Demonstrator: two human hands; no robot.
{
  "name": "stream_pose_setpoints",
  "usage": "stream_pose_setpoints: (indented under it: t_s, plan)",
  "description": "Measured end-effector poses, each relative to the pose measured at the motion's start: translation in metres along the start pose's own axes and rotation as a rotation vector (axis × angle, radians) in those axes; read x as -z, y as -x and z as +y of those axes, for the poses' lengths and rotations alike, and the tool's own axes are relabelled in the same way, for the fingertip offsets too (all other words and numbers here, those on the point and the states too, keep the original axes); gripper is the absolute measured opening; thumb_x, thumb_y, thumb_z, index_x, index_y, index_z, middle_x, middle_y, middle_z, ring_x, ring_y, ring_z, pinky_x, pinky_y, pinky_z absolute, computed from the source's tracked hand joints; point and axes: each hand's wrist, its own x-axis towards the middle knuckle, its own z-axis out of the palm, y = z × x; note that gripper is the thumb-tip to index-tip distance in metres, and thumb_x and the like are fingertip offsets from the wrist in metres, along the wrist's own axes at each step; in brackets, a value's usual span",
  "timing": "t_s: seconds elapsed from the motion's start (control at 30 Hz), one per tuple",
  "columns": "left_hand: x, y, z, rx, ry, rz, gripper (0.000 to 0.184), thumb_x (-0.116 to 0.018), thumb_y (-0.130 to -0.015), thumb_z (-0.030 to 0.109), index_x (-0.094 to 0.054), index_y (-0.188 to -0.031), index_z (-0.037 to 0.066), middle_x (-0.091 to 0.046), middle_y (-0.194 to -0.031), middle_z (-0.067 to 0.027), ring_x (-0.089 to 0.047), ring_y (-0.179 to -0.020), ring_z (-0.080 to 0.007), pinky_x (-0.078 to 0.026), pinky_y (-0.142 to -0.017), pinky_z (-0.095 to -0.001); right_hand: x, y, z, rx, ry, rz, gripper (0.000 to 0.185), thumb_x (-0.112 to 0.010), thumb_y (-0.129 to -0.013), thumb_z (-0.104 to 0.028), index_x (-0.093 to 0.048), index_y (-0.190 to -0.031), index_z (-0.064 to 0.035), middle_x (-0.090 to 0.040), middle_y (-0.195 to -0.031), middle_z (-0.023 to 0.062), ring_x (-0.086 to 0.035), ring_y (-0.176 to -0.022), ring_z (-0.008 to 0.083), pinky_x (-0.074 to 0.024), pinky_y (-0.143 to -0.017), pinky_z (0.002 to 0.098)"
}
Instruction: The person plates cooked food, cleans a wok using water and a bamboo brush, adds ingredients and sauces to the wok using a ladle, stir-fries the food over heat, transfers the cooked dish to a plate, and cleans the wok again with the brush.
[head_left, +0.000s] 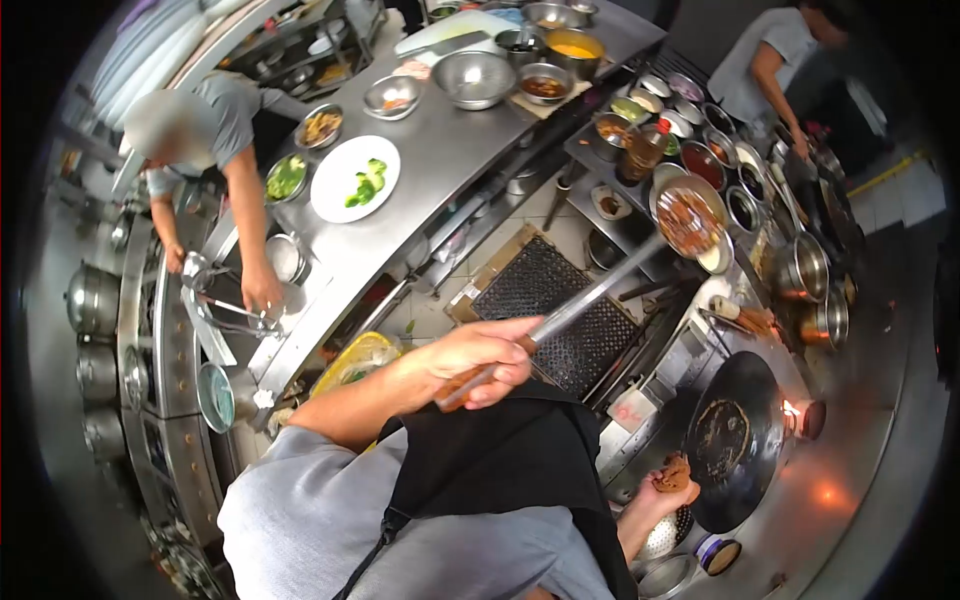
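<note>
My left hand point(485, 365) is closed around the wooden grip of a long-handled ladle point(600, 285). The ladle's bowl reaches over the seasoning containers at the upper right, and something glossy and reddish-brown shows in it. Down at the right, my right hand point(668, 495) grips a crumpled brown cloth point(673, 472) at the near edge of a black wok point(735, 440). Whether a wok handle lies under the cloth is hidden. The wok holds only a brownish, oily residue in its middle.
A flame point(795, 412) burns beside the wok. Seasoning bowls and a bottle point(642, 152) crowd the right shelf. On the steel counter point(440, 160) stand a white plate point(325, 195) with broccoli and metal bowls. One co-worker point(240, 150) works at left, another point(770, 70) at upper right.
</note>
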Motion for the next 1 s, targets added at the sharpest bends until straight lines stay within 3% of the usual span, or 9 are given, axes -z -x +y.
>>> stream_pose_setpoints:
  t_s: [0.2, 0.43, 0.53, 0.7, 0.9, 1.0]
  plan:
    - [0.04, 0.111, -0.009, -0.414, 0.051, 0.284, 0.065, -0.048, -0.099, 0.007, -0.025, -0.159, 0.017, -0.048, -0.072, -0.0053, -0.049, -0.043, -0.0158, -0.045, -0.036, -0.0294, 0.001, -0.009, 0.005, -0.007, -0.027, -0.018, 0.042, -0.051, -0.09, -0.039, -0.066, -0.116, -0.0087, -0.07, -0.102, 0.009, -0.057, -0.064, 0.0139, -0.0419, -0.047, 0.0243]
    - [0.09, 0.185, -0.021, -0.672, 0.025, 0.562, 0.061, -0.047, -0.098, 0.011, -0.028, -0.156, 0.014, -0.05, -0.072, -0.0037, -0.05, -0.042, -0.0143, -0.046, -0.035, -0.0294, 0.005, -0.024, 0.003, 0.032, -0.007, -0.065, 0.044, -0.053, -0.087, -0.038, -0.065, -0.115, -0.0066, -0.069, -0.105, 0.0081, -0.058, -0.066, 0.0139, -0.0422, -0.05, 0.0244]
    - [0.103, 0.193, -0.019, -0.75, -0.09, 0.674, 0.044, -0.047, -0.098, 0.011, -0.041, -0.142, 0.011, -0.049, -0.072, -0.0025, -0.05, -0.041, -0.0127, -0.046, -0.034, -0.0287, 0.003, -0.02, 0.002, 0.017, -0.014, -0.108, 0.045, -0.054, -0.086, -0.038, -0.066, -0.114, -0.0059, -0.069, -0.105, 0.0078, -0.058, -0.066, 0.0141, -0.0426, -0.051, 0.025]
    - [0.13, 0.195, -0.016, -0.774, -0.133, 0.837, 0.058, -0.048, -0.097, 0.01, -0.033, -0.153, 0.012, -0.049, -0.069, -0.0005, -0.048, -0.041, -0.0118, -0.044, -0.035, -0.0278, 0.002, -0.019, -0.003, 0.002, -0.001, -0.05, 0.044, -0.048, -0.086, -0.038, -0.066, -0.112, -0.0078, -0.07, -0.101, 0.0069, -0.061, -0.068, 0.0156, -0.044, -0.052, 0.0259]
    - [0.157, 0.19, -0.014, -0.783, -0.13, 0.903, 0.06, -0.049, -0.096, 0.011, -0.032, -0.154, 0.011, -0.049, -0.07, -0.0004, -0.048, -0.043, -0.0112, -0.044, -0.037, -0.0267, 0.009, -0.016, -0.003, 0.002, -0.012, -0.075, 0.045, -0.047, -0.085, -0.038, -0.066, -0.112, -0.0077, -0.071, -0.103, 0.0073, -0.061, -0.067, 0.0154, -0.044, -0.052, 0.0254]
    - [0.157, 0.189, -0.013, -0.795, -0.174, 0.9, 0.044, -0.049, -0.093, 0.008, -0.042, -0.137, 0.009, -0.051, -0.069, -0.0005, -0.05, -0.044, -0.0112, -0.044, -0.037, -0.0262, 0.003, -0.008, -0.002, 0.021, -0.026, -0.001, 0.044, -0.047, -0.086, -0.037, -0.065, -0.112, -0.0072, -0.07, -0.102, 0.0073, -0.061, -0.066, 0.0154, -0.0442, -0.051, 0.0257]
